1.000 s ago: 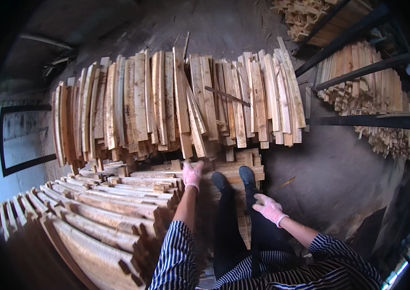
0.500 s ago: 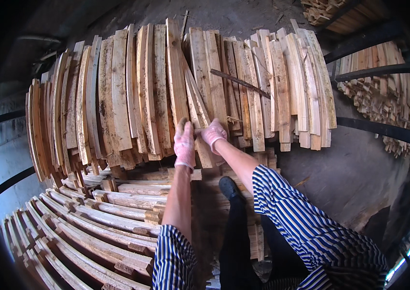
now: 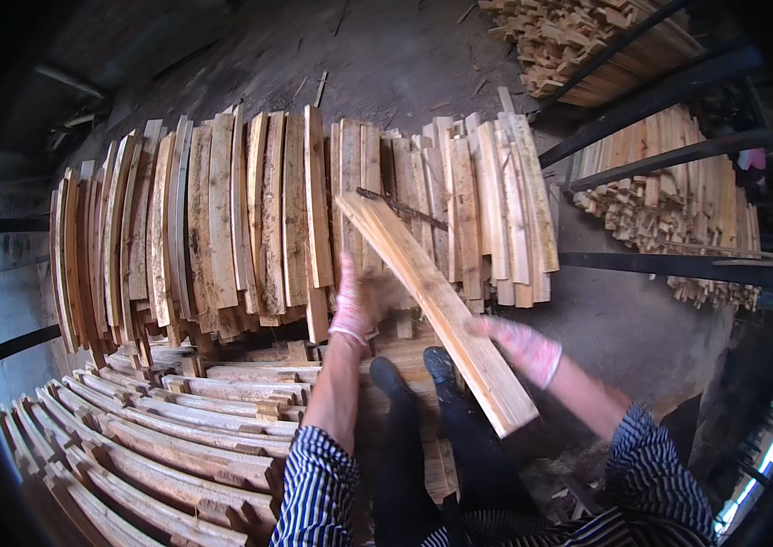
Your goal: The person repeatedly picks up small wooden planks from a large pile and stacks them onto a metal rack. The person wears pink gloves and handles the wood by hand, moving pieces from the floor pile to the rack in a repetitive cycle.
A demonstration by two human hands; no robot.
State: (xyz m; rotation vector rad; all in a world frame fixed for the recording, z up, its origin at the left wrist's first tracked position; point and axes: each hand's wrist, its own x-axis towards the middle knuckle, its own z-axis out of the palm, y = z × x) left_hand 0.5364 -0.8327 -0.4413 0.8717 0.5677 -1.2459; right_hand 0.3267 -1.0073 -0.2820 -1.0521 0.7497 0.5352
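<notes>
a long, pale wooden plank (image 3: pixel 436 305) slants across the middle of the view, its far end over the wide row of boards (image 3: pixel 222 214) and its near end toward the person's body, above the legs. the right hand (image 3: pixel 523 348), in a pink-and-white knit glove, is at the plank's right-hand edge, nearer its close end; its fingers are clamped on that edge, though those under the wood are hidden. the left hand (image 3: pixel 350 305), gloved likewise, is to the left of the plank, by the near ends of the boards, with one digit pointing away from the body. blur covers the rest of that hand, so i cannot tell whether its fingers are apart or together, or whether they touch any wood.

the boards in the row lie side by side, lengthwise away from the person, with uneven ends. a thin dark stick (image 3: pixel 418 215) lies across them, beside the plank's far end. at lower left is a second stack of boards (image 3: pixel 213 428), running crosswise in layers with gaps between. striped sleeves (image 3: pixel 318 483) cover the upper parts of both arms, and dark shoes (image 3: pixel 393 376) show between the left forearm and the plank. to the right, beyond dark bars (image 3: pixel 669 265), another pile of cut wood (image 3: pixel 669 182) rests on the grey floor (image 3: pixel 605 319).
</notes>
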